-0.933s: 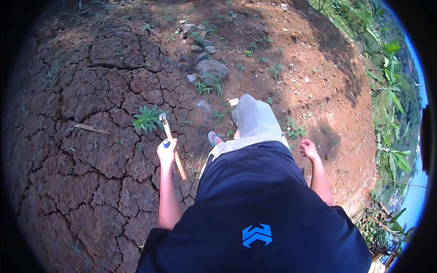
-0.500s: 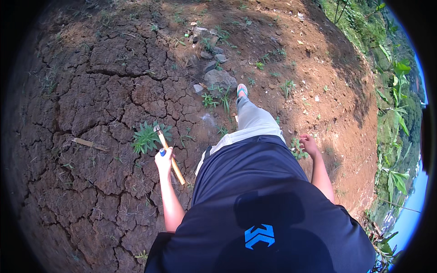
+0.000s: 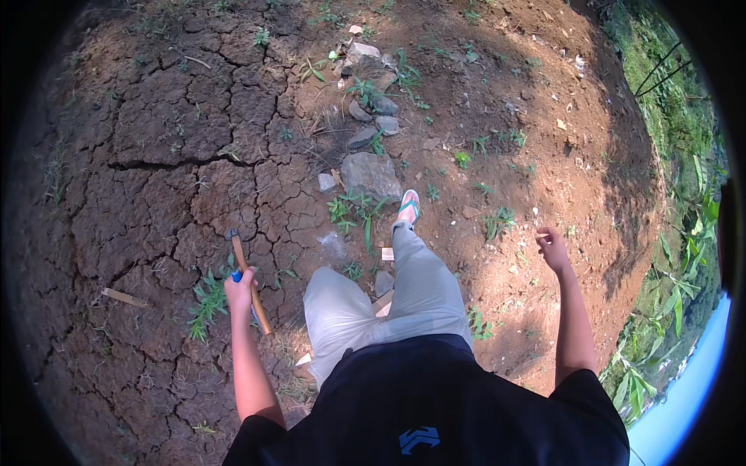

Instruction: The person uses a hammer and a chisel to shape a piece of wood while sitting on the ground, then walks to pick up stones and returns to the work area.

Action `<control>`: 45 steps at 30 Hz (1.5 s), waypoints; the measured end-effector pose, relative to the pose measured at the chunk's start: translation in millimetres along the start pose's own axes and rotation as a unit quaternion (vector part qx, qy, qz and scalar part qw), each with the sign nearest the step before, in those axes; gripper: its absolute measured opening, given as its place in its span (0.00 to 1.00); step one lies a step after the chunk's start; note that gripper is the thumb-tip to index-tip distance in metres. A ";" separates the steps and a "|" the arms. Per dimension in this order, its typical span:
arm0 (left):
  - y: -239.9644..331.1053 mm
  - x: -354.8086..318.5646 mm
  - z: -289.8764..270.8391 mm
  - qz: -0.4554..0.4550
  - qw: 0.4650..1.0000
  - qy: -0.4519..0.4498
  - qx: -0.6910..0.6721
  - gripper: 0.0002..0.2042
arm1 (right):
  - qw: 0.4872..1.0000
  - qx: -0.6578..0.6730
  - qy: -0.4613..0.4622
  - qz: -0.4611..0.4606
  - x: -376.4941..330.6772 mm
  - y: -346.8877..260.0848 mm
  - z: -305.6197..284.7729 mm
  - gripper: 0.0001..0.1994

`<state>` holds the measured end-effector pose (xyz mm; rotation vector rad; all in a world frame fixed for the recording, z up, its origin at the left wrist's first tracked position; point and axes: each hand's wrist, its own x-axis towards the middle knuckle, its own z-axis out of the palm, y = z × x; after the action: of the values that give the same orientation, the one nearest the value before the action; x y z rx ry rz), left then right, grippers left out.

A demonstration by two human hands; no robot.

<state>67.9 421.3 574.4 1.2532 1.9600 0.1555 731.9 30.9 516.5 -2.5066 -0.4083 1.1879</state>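
Note:
My left hand (image 3: 240, 290) is closed around the wooden handle of a hammer (image 3: 241, 252), whose metal head points away from me over cracked soil. A small blue object (image 3: 237, 276) shows in the same hand, mostly hidden by the fingers, so its kind is unclear. My right hand (image 3: 552, 248) hangs out to the right above reddish dirt. Its fingers are curled in, and whether anything small sits between them I cannot make out. A leafy green plant (image 3: 208, 303) grows just left of the hammer.
Ahead lies a row of grey rocks (image 3: 371, 175), the largest close to my sandaled foot (image 3: 409, 206). A flat wooden strip (image 3: 126, 297) rests on the deeply cracked soil at left. Small weeds dot the slope (image 3: 497, 223); greenery (image 3: 684, 272) borders its right side.
My legs have come more into view as I step, and the rocks sit lower in the picture. The left hand with the hammer has shifted left; my right arm has swung outward.

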 end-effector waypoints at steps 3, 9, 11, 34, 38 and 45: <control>45.1 16.3 26.5 0.024 0.998 -0.001 0.056 0.13 | 0.988 -0.116 0.096 -0.039 82.6 8.8 -10.0 0.09; 94.0 71.9 79.2 0.076 0.991 -0.038 0.099 0.11 | 0.991 -0.099 -0.019 -0.093 174.6 -46.0 120.5 0.12; 86.9 91.3 107.0 0.076 0.988 -0.061 0.116 0.11 | 0.979 -0.129 -0.105 -0.119 182.8 -77.2 166.3 0.13; -164.4 259.3 252.9 0.034 0.959 -0.138 0.247 0.10 | 0.946 -0.238 0.086 -0.201 663.4 -266.7 518.2 0.18; -196.4 276.4 275.6 0.015 0.964 -0.094 0.248 0.10 | 0.936 -0.271 0.067 -0.213 689.5 -273.2 554.4 0.22; -204.7 285.0 328.2 -0.015 0.977 -0.109 0.183 0.10 | 0.922 -0.283 0.064 -0.255 714.7 -252.4 565.9 0.27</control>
<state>83.9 452.7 95.2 1.4036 1.8662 -0.3602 695.5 639.7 -206.5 -2.6368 -1.4410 0.7603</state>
